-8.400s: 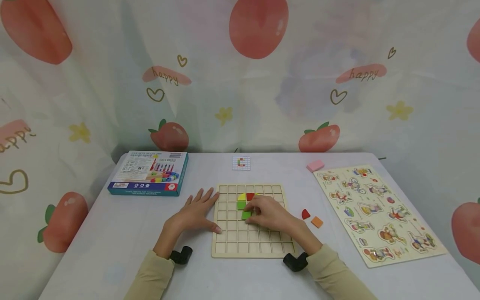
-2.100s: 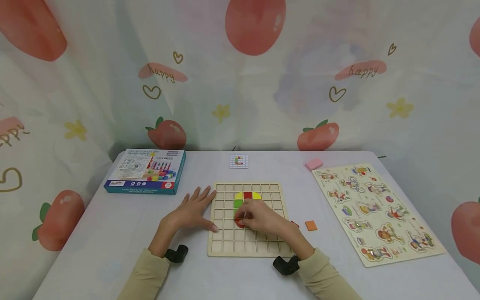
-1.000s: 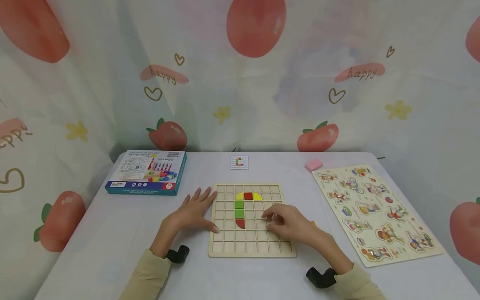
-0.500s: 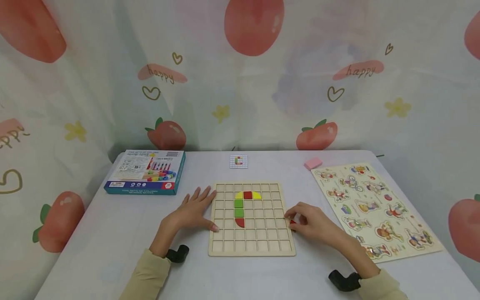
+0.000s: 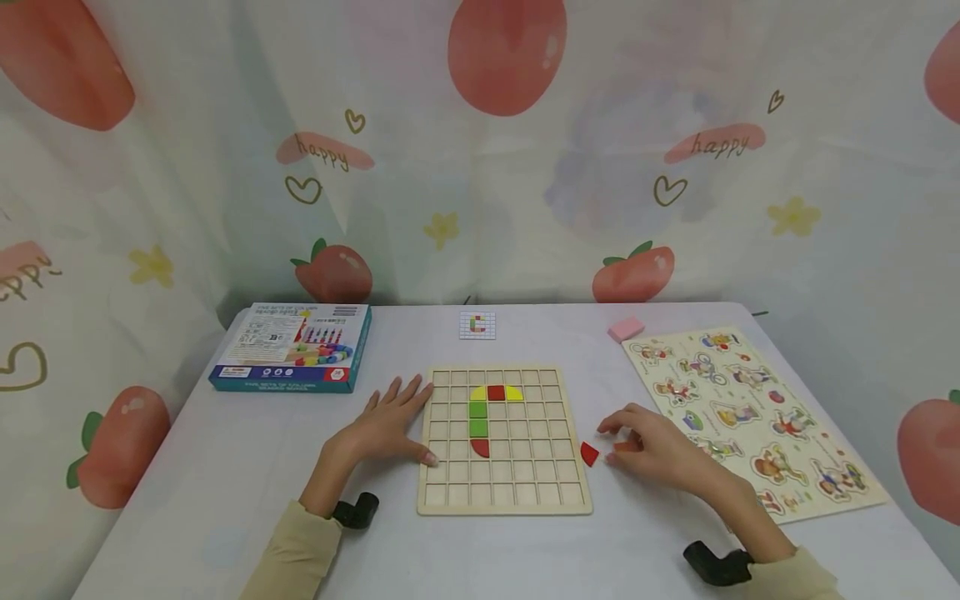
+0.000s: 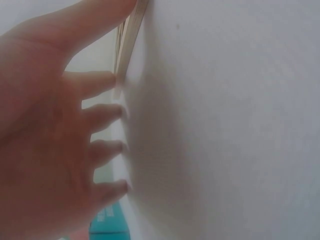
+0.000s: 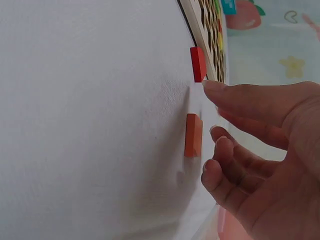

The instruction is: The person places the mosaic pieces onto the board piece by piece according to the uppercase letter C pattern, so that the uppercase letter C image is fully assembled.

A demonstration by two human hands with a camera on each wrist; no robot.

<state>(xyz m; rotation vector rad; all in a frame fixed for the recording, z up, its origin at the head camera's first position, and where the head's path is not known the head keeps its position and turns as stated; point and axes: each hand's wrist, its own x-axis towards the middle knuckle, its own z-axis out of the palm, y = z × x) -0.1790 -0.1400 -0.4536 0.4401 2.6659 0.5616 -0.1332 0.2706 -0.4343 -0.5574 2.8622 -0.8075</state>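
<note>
Hovering over the tabletop (image 5: 495,558), the right hand (image 5: 652,450) is loosely curved, nothing held in its grip. The orange block (image 7: 193,135) is seen lying on the tabletop just beside those fingers, hidden from the head view. Best pinched by opposite edges, it seems, thumb and forefinger brought low. The red wedge (image 5: 589,454), between thumb and gridded board (image 5: 525,472), could be knocked. The board's left edge is touched by the spread left hand (image 5: 381,435). The picture puzzle (image 5: 738,414) is partly covered by the right forearm (image 5: 738,504).
</note>
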